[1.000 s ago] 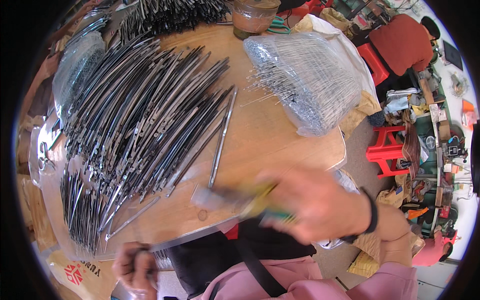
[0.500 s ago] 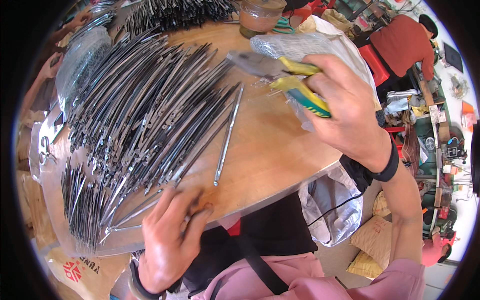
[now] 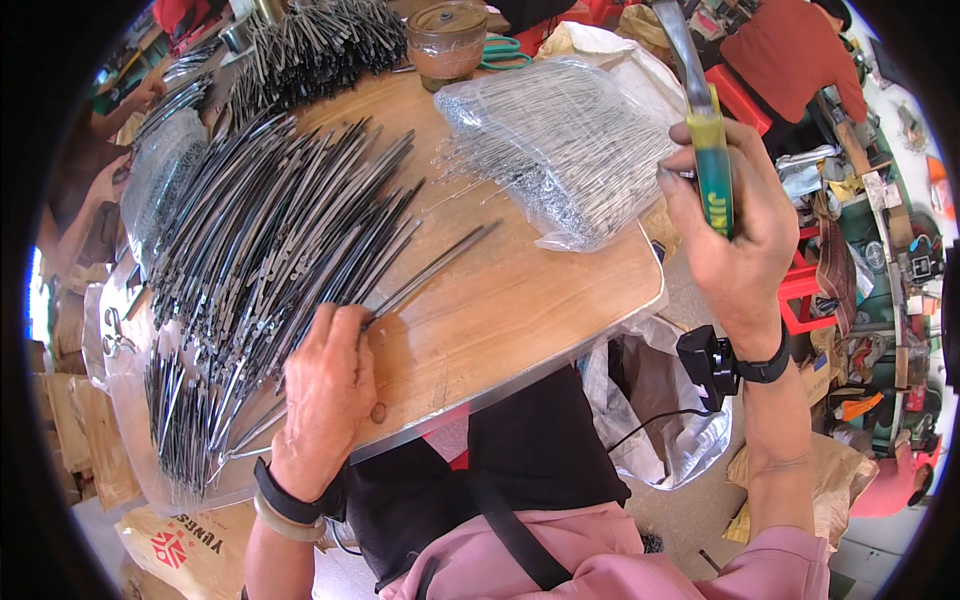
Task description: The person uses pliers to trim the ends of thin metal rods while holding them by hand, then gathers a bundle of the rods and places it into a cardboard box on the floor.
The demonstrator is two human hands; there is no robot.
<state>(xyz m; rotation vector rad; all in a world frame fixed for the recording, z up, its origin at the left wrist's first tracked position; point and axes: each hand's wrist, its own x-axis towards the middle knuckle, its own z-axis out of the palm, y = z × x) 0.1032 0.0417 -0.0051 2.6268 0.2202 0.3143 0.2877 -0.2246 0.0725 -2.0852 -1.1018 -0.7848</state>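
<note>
My left hand point(image 3: 325, 390) is closed at the near right edge of a big pile of thin dark metal strips point(image 3: 270, 230). One or two long strips point(image 3: 435, 265) stick out from its fingertips toward the upper right, over the bare wood. My right hand point(image 3: 745, 230) is raised beyond the table's right corner. It is wrapped round pliers with yellow and green handles point(image 3: 713, 160), their jaws pointing up; whether the jaws are apart I cannot tell. A clear plastic bag of thin wire pieces point(image 3: 570, 140) lies to the left of the pliers.
A second bundle of strips point(image 3: 320, 50) and a round lidded container point(image 3: 445, 42) stand at the back, with green-handled scissors point(image 3: 505, 52) beside it. Shorter strips point(image 3: 185, 430) lie near left. Another person's hand point(image 3: 105, 190) shows at far left. A red stool point(image 3: 800, 285) stands at right.
My left hand has moved up and closed on strip ends at the pile's edge; the loose strip no longer lies apart. My right hand has swung the pliers rightward, away from the strips, and upright.
</note>
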